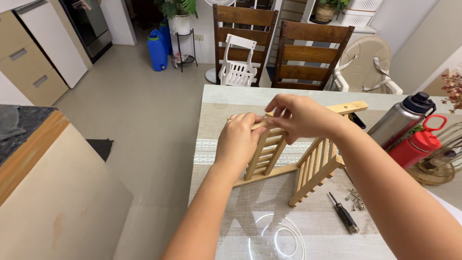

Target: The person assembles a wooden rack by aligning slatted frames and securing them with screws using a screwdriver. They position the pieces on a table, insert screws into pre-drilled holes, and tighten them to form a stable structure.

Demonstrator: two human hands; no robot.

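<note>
A pale wooden slatted rack stands on the table, made of ladder-like panels joined at an angle. My left hand grips the top of the left slatted panel. At the upper end of the same panel, where a long wooden bar runs off to the right, my right hand pinches the wood with thumb and fingers. Both hands touch the rack and hold it upright.
A black-handled screwdriver and several loose screws lie right of the rack. A steel bottle, a red bottle and a wire whisk-like object stand at the right edge. Two wooden chairs sit behind the table.
</note>
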